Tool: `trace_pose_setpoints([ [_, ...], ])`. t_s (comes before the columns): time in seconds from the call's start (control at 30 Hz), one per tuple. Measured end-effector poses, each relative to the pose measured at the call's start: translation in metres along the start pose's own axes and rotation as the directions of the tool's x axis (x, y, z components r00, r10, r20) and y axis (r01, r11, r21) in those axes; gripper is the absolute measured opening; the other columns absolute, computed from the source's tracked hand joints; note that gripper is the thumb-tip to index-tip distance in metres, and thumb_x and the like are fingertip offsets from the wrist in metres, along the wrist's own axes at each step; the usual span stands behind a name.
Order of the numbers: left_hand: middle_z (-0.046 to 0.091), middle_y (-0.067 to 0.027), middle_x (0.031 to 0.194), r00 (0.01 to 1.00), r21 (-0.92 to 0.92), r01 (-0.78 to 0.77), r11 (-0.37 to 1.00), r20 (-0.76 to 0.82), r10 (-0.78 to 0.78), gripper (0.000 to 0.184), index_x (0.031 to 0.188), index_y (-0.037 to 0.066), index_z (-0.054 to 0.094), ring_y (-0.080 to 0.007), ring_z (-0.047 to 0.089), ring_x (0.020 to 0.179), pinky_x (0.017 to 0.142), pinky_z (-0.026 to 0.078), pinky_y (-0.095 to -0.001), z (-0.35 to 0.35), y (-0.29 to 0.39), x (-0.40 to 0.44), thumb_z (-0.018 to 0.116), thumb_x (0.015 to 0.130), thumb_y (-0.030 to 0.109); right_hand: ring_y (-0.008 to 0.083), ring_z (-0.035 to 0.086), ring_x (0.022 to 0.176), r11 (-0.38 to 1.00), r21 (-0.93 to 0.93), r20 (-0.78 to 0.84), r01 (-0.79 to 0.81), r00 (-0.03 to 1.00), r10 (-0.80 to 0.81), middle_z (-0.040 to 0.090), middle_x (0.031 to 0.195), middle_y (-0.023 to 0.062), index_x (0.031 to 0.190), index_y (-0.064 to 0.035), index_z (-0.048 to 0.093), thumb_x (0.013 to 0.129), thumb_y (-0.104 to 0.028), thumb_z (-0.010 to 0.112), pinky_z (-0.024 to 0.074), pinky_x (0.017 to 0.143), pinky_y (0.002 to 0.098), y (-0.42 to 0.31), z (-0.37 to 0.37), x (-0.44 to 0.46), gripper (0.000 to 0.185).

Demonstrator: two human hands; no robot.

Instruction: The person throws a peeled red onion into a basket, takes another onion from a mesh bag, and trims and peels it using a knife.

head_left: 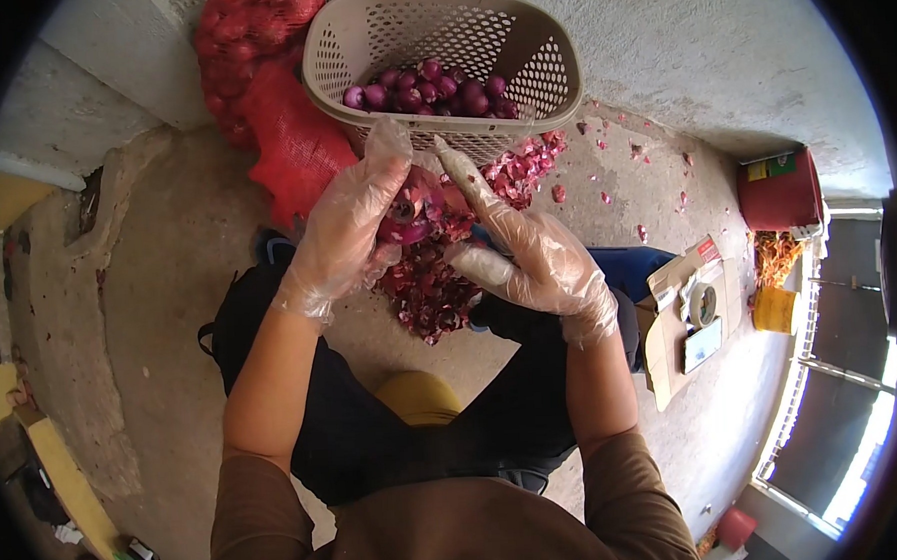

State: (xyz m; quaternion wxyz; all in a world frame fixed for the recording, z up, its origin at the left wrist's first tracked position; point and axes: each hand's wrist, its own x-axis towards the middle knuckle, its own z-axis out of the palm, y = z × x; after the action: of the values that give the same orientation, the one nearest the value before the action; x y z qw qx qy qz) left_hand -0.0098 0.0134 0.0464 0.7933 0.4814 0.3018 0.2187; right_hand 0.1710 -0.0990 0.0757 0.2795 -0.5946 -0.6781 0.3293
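Note:
My left hand (346, 219), in a clear plastic glove, is closed around a red onion (406, 210) with loose, papery skin. Facing it, my right hand (543, 256) wears the same kind of glove, its thumb and forefinger stretched apart and nothing visible between them. The forefinger looks whitish, as if wrapped. Below both hands lies a heap of red onion skins (431, 296) on the floor, partly covered by the hands. Just beyond them stands a beige plastic basket (551, 115) with several shiny purple onions (435, 88) inside.
Red mesh sacks of onions (287, 137) lean left of the basket against the wall. At right, a cardboard piece (660, 356) carries a tape roll (703, 304) and a phone (703, 345). A red bin (780, 200) and a yellow container (775, 310) stand farther right.

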Motion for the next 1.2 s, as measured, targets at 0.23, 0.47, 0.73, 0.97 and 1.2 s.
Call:
trace_pose_setpoints([
  [0.23, 0.060, -0.0037, 0.117, 0.994, 0.011, -0.101, 0.995, 0.037, 0.101, 0.049, 0.128, -0.002, 0.055, -0.0087, 0.051, 0.105, 0.093, 0.037, -0.0264, 0.002, -0.001, 0.001, 0.045, 0.105, 0.041, 0.0440, 0.063, 0.075, 0.994, 0.015, -0.066, 0.104, 0.993, -0.103, 0.066, 0.087, 0.0254, 0.154, -0.0136, 0.030, 0.094, -0.027, 0.064, 0.0510, 0.067, 0.0463, 0.016, 0.012, 0.001, 0.070],
  [0.47, 0.059, -0.0054, 0.120, 0.984, 0.138, -0.156, 0.978, 0.112, 0.141, 0.057, 0.133, -0.003, 0.051, -0.0095, 0.053, 0.110, 0.096, 0.041, -0.0270, -0.006, -0.005, 0.003, 0.046, 0.104, 0.045, 0.0433, 0.063, 0.095, 0.996, 0.057, -0.105, 0.068, 0.993, -0.062, 0.066, 0.103, 0.0246, 0.152, -0.0172, 0.037, 0.096, -0.023, 0.060, 0.0523, 0.079, 0.0439, 0.011, 0.012, 0.004, 0.061],
  [0.73, 0.063, -0.0063, 0.092, 0.974, 0.163, -0.160, 0.974, 0.183, 0.130, 0.068, 0.125, -0.001, 0.051, -0.0068, 0.061, 0.066, 0.046, 0.043, -0.0174, -0.009, -0.004, -0.002, 0.045, 0.099, 0.061, 0.0323, 0.063, 0.104, 0.985, 0.154, -0.238, 0.078, 0.970, -0.039, 0.065, 0.120, 0.0199, 0.150, -0.0145, 0.040, 0.097, -0.024, 0.059, 0.0525, 0.085, 0.0370, 0.020, 0.008, 0.003, 0.057],
  [0.97, 0.062, -0.0094, 0.113, 0.968, 0.065, -0.231, 0.971, 0.113, 0.223, 0.058, 0.129, -0.001, 0.048, -0.0140, 0.065, 0.096, 0.065, 0.054, -0.0242, -0.004, -0.006, -0.001, 0.051, 0.100, 0.049, 0.0222, 0.063, 0.100, 0.958, 0.288, -0.262, 0.013, 0.963, 0.066, 0.064, 0.123, 0.0155, 0.149, -0.0115, 0.042, 0.098, -0.024, 0.059, 0.0522, 0.083, 0.0322, 0.020, 0.006, 0.002, 0.056],
  [1.2, 0.058, -0.0124, 0.123, 0.986, -0.186, -0.128, 0.974, 0.081, 0.145, 0.052, 0.133, 0.001, 0.048, -0.0226, 0.060, 0.113, 0.081, 0.057, -0.0339, -0.007, -0.003, -0.003, 0.059, 0.097, 0.036, 0.0100, 0.057, 0.075, 0.786, 0.588, -0.108, -0.191, 0.944, 0.311, 0.065, 0.112, 0.0081, 0.150, -0.0101, 0.042, 0.098, -0.027, 0.059, 0.0503, 0.068, 0.0242, 0.004, -0.003, -0.002, 0.057],
])
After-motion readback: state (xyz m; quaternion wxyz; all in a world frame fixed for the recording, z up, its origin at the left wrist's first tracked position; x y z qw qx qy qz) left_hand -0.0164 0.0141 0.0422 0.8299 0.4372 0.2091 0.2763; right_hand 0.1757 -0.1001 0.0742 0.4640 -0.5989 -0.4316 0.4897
